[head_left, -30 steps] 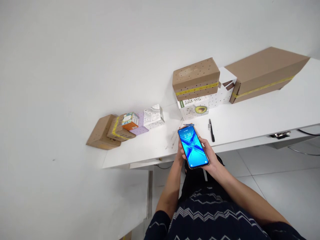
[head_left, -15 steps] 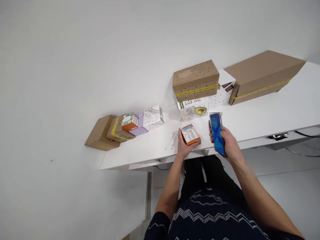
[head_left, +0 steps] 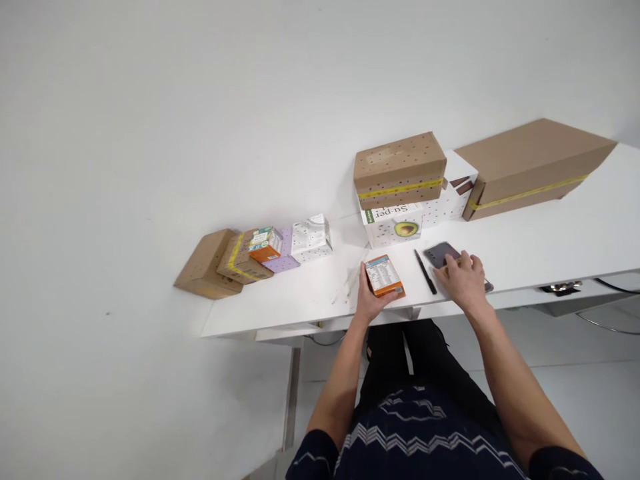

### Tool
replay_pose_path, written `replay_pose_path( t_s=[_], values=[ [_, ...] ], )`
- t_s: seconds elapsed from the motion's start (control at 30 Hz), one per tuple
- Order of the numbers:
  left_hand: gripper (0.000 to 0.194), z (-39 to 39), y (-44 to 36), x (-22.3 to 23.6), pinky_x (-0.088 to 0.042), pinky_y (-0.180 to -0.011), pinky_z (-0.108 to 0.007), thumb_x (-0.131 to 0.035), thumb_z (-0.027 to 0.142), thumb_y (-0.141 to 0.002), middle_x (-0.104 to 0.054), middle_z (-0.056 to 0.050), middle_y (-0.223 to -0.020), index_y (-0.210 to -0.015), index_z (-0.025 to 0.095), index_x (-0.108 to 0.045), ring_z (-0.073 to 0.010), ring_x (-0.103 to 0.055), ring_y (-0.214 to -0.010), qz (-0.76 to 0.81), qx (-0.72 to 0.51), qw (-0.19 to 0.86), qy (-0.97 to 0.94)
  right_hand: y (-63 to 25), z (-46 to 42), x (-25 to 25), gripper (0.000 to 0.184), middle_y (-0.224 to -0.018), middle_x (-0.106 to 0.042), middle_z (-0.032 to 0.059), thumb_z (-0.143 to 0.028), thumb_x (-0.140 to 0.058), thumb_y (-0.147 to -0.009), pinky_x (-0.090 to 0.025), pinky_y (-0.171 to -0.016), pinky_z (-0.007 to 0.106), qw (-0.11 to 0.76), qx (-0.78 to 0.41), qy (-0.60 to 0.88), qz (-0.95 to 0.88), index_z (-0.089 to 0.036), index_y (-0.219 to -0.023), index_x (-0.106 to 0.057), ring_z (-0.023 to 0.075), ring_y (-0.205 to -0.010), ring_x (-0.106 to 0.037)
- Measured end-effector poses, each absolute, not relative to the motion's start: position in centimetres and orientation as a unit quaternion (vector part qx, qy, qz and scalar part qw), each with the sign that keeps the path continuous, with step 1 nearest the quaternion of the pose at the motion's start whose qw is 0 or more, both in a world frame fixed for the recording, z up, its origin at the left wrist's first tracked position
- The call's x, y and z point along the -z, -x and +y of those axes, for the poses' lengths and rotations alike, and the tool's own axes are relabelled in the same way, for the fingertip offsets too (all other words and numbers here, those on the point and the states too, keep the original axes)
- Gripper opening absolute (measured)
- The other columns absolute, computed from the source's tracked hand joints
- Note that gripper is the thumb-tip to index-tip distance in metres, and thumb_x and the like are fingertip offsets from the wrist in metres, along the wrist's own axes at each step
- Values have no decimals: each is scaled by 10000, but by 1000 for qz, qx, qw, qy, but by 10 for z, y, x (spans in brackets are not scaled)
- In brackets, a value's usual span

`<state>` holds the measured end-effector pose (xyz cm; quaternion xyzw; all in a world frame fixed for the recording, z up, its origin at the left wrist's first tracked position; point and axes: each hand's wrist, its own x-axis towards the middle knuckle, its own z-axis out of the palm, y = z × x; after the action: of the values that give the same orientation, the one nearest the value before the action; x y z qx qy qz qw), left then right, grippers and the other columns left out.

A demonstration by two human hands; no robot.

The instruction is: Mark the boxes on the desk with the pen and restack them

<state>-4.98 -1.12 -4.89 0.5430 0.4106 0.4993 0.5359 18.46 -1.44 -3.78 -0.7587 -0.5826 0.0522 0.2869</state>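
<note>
My left hand [head_left: 369,301] grips a small orange box [head_left: 384,275], its thumb and fingers around the lower left sides. A white panel of fine print faces up on the box. To the right, a smartphone [head_left: 439,251] lies back side up on the white table, its camera lenses showing. My right hand [head_left: 463,280] is over the phone's middle, thumb and bent fingers at its long edges, hiding much of it. Between the orange box and the phone lies a black pen [head_left: 425,272].
Behind my hands, a brown carton [head_left: 400,170] sits on a white avocado box [head_left: 395,225]. A long brown carton [head_left: 535,170] is at the right. Leftward along the wall are a white dotted box [head_left: 311,238], a purple box [head_left: 286,253], another orange box [head_left: 265,244] and brown cartons [head_left: 207,263].
My right hand has lowered the phone onto the table and turned it from lit screen up to back up. The pen now shows on the table. My left hand keeps the orange box.
</note>
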Motion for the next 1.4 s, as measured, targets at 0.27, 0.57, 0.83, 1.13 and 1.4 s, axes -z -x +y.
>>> replay_pose_path(
  t_s=[0.27,0.57,0.83,1.13,1.4],
  values=[
    [1115,-3,62,57,-361,-1079,-487,-773,541,-622,-443,-142,-1439,-1496,234,-154,-325,-448,-1297,346,-550,581,-489,-125,-27,0,795,-1462,-393,100,-445,-769,-645,-252,-1118,524,414,-482,467,-615,-289,-1368,-476,317,-1346,-350],
    [1121,0,66,66,-364,-1064,-476,-695,651,-646,-445,-148,-1436,-1503,250,-94,-323,-465,-1282,324,-564,599,-467,-91,-30,8,701,-1313,-478,98,-317,-769,-654,-403,-1020,459,525,-516,450,-506,-257,-1307,-523,262,-1168,-503],
    [883,7,63,68,-405,-1028,-439,-614,687,-703,-536,-155,-1291,-1413,231,-356,-268,-563,-1156,340,-598,566,-455,-136,14,-95,716,-1285,-441,96,-411,-715,-690,-451,-927,488,577,-129,509,-626,-278,-1343,-454,289,-1177,-445],
    [350,20,67,63,-452,-982,-439,-585,394,-826,-612,-127,-1090,-1105,193,-650,-235,-569,-1064,513,-535,214,-636,-156,145,-177,981,-1411,-302,276,-670,-421,-769,-235,-983,538,473,25,630,-616,107,-1358,-310,378,-1292,-308],
    [711,103,162,-8,-176,-1113,-585,-546,573,-806,-259,-166,-1527,-1407,212,-420,-391,-152,-1418,768,-202,-19,-608,-148,85,-125,660,-1435,-376,167,-476,-453,-913,-305,-1061,527,546,17,549,-633,-176,-1468,-259,290,-1337,-332]
  ],
)
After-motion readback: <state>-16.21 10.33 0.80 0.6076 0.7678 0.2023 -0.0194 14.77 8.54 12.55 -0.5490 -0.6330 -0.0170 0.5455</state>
